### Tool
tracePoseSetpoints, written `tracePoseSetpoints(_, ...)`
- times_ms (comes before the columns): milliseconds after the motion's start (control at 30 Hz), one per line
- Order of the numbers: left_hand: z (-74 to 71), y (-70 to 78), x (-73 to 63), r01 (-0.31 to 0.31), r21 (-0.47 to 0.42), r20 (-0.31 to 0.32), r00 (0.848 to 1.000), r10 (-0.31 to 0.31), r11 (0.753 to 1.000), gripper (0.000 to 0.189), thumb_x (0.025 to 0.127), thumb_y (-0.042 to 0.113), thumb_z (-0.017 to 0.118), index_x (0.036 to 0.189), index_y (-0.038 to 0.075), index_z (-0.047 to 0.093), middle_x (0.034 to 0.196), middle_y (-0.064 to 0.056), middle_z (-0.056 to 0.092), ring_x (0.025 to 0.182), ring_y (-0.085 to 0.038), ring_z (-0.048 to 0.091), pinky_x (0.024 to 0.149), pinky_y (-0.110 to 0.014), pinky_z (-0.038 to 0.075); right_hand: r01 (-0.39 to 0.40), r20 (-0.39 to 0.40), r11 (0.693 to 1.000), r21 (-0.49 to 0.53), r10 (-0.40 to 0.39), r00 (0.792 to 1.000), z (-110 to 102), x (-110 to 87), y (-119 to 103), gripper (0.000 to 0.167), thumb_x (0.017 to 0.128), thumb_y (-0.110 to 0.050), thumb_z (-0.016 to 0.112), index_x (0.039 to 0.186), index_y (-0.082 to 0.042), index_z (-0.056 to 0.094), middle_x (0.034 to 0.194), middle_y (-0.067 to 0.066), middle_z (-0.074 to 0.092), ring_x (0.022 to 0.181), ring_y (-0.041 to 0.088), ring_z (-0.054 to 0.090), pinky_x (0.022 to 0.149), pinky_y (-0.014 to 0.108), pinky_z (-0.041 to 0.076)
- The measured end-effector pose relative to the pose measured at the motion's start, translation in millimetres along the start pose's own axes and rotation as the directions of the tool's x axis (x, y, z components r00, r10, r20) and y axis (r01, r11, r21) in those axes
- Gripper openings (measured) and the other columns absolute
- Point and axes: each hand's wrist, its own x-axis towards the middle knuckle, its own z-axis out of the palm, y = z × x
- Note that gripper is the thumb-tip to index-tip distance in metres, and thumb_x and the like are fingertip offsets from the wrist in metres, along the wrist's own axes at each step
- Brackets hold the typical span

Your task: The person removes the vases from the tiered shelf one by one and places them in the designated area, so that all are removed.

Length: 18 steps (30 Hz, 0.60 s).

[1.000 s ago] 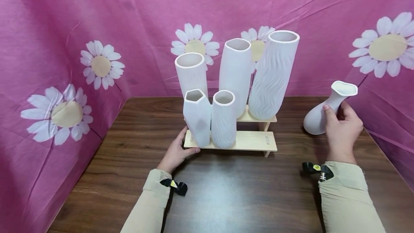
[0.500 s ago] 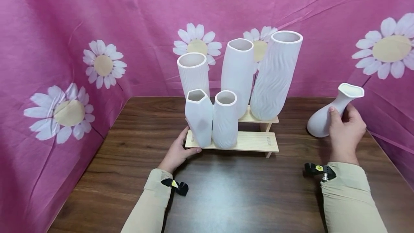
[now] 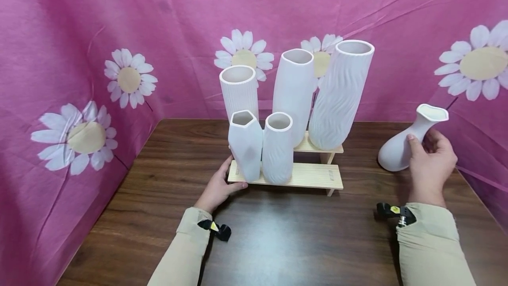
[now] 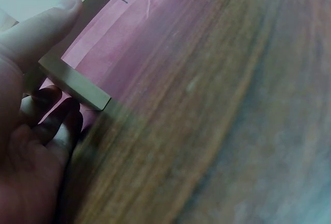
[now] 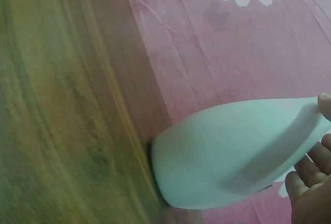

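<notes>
Fingers and thumb of the right hand (image 3: 432, 167) pinch a white flared-neck vase (image 3: 397, 151), at three o'clock from the wooden stand (image 3: 304, 146); its mouth tilts between one and two o'clock, and its base is at the brown table (image 3: 301, 242), though I cannot tell whether they touch. At eight o'clock, the left hand (image 3: 217, 189) grips the stand by its lower board (image 3: 313, 175), thumb on top and the other fingers curled beneath, beside a leg (image 4: 75, 81). On that board a faceted vase (image 3: 247, 149) stands toward nine o'clock, just beside a short rippled vase (image 3: 278, 153). Behind them rise a ribbed vase (image 3: 239, 94) at eleven, a smooth vase (image 3: 294, 96) at twelve and a tall wavy vase (image 3: 341, 96) at one. A small mark (image 3: 331, 174) at the lower board's three o'clock end is too small to read; the black wrist mounts carry yellow patches (image 3: 394, 209), their symbols unreadable. Pink cloth (image 3: 190, 12) printed with white daisies (image 3: 86, 138) hangs at twelve
</notes>
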Motion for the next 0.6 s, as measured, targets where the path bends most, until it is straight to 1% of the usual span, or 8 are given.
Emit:
tracePoseSetpoints(67, 0.2, 0.6, -0.2, -0.003, -0.01, 0.009, 1.0, 0.003, 1.0, 0.104, 0.078, 0.013, 0.088, 0.16, 0.016, 0.025, 0.137, -0.008, 0.058, 0.113, -0.02, 0.06, 0.097, -0.035, 0.046, -0.011, -0.004, 1.0, 0.027, 0.011, 1.0, -3, -1.3, -4, 0.044, 0.089, -0.011, 0.075, 0.131, -0.017, 0.067, 0.123, -0.006, 0.068, 0.107, 0.003, 0.06, 0.103, 0.02, 0.042)
tracePoseSetpoints(133, 0.0, 1.7, -0.2, 0.001, -0.014, 0.016, 1.0, -0.001, 1.0, 0.104, 0.079, 0.01, 0.087, 0.161, 0.014, 0.023, 0.135, -0.01, 0.059, 0.111, -0.02, 0.06, 0.094, -0.034, 0.047, -0.017, -0.006, 0.996, 0.086, 0.017, 1.0, -6, -3.3, -8, 0.044, 0.087, -0.008, 0.077, 0.13, -0.015, 0.068, 0.119, -0.006, 0.068, 0.108, 0.005, 0.061, 0.104, 0.021, 0.042)
tracePoseSetpoints(167, -0.2, 7.1, -2.0, 0.002, -0.014, 0.022, 1.0, -0.002, 1.0, 0.103, 0.08, 0.009, 0.086, 0.16, 0.012, 0.022, 0.135, -0.012, 0.059, 0.11, -0.02, 0.06, 0.094, -0.033, 0.047, -0.024, -0.006, 0.992, 0.123, 0.025, 1.0, -7, -4.8, -10, 0.044, 0.087, -0.007, 0.077, 0.129, -0.014, 0.068, 0.118, -0.005, 0.068, 0.109, 0.006, 0.061, 0.104, 0.021, 0.041)
tracePoseSetpoints(300, -0.7, 6.4, -2.8, 0.003, -0.01, 0.02, 1.0, -0.003, 1.0, 0.103, 0.08, 0.009, 0.086, 0.16, 0.013, 0.022, 0.134, -0.011, 0.059, 0.11, -0.019, 0.061, 0.093, -0.032, 0.048, -0.027, -0.01, 0.968, 0.251, 0.03, 0.999, -12, -12.1, -20, 0.046, 0.084, -0.001, 0.078, 0.128, -0.01, 0.068, 0.122, 0.0, 0.068, 0.113, 0.008, 0.062, 0.107, 0.022, 0.04)
tracePoseSetpoints(367, -0.7, 5.4, -3.4, -0.008, -0.015, 0.017, 1.0, 0.009, 1.0, 0.102, 0.079, 0.01, 0.086, 0.16, 0.014, 0.024, 0.133, -0.01, 0.06, 0.108, -0.019, 0.061, 0.091, -0.031, 0.048, -0.022, -0.022, 0.961, 0.277, 0.029, 0.999, -13, -16.0, -26, 0.046, 0.083, 0.001, 0.078, 0.127, -0.01, 0.069, 0.123, 0.001, 0.068, 0.113, 0.008, 0.062, 0.106, 0.023, 0.041)
tracePoseSetpoints(400, -0.6, -0.2, -1.7, -0.013, -0.019, 0.013, 1.0, 0.013, 1.0, 0.103, 0.078, 0.011, 0.087, 0.16, 0.016, 0.025, 0.132, -0.009, 0.06, 0.107, -0.019, 0.061, 0.09, -0.03, 0.048, -0.014, -0.03, 0.96, 0.281, 0.024, 0.999, -14, -17.7, -28, 0.045, 0.083, 0.002, 0.078, 0.125, -0.01, 0.069, 0.123, 0.001, 0.068, 0.112, 0.008, 0.063, 0.106, 0.023, 0.041)
tracePoseSetpoints(533, 0.1, -0.1, -1.0, -0.017, -0.009, 0.007, 1.0, 0.017, 1.0, 0.103, 0.078, 0.013, 0.087, 0.16, 0.015, 0.025, 0.132, -0.008, 0.06, 0.108, -0.018, 0.061, 0.091, -0.029, 0.048, 0.025, -0.066, 0.952, 0.307, -0.005, 0.998, -17, -22.9, -39, 0.043, 0.08, 0.005, 0.079, 0.119, -0.012, 0.072, 0.118, 0.001, 0.069, 0.11, 0.008, 0.063, 0.104, 0.022, 0.043)
tracePoseSetpoints(600, 0.7, 0.5, -0.2, -0.02, -0.004, 0.006, 1.0, 0.02, 1.0, 0.103, 0.078, 0.013, 0.088, 0.16, 0.014, 0.025, 0.132, -0.008, 0.061, 0.109, -0.019, 0.061, 0.092, -0.031, 0.048, 0.052, -0.083, 0.941, 0.336, -0.025, 0.996, -20, -24.0, -45, 0.042, 0.079, 0.007, 0.079, 0.117, -0.011, 0.073, 0.114, 0.0, 0.07, 0.109, 0.009, 0.064, 0.103, 0.021, 0.043)
